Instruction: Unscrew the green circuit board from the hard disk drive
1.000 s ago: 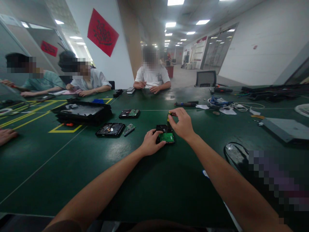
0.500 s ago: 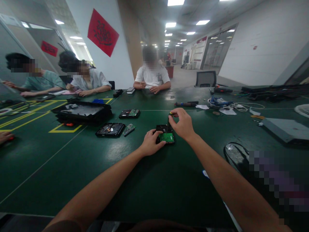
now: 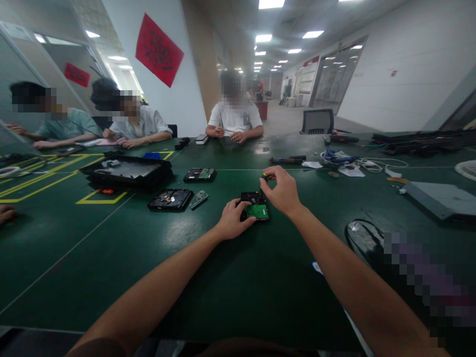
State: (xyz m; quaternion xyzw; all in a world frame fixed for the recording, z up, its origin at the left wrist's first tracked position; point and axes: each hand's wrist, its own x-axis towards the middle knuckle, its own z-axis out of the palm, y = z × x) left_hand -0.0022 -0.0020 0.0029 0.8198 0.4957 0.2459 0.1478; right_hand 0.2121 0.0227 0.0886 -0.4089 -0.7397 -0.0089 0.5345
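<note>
A hard drive (image 3: 258, 212) with a green circuit board lies flat on the table in front of me. My left hand (image 3: 232, 219) grips its left side and near edge, thumb at the front and fingers along the far side. Above the drive's right part, my right hand (image 3: 283, 192) pinches the top of a small screwdriver (image 3: 265, 176) with a yellow and dark handle. Its thin shaft points down to the drive; I cannot make out exactly where the tip touches.
Left of the drive are a loose circuit board (image 3: 200, 199), an opened drive casing (image 3: 170, 200), another hard drive (image 3: 200, 174) and a black tray (image 3: 126, 171). A grey metal box (image 3: 439, 198) and cables (image 3: 379, 162) are to the right. A person (image 3: 234, 119) sits opposite.
My right fingers have shifted very slightly around the screwdriver. The hard drive and my left hand stay in place.
</note>
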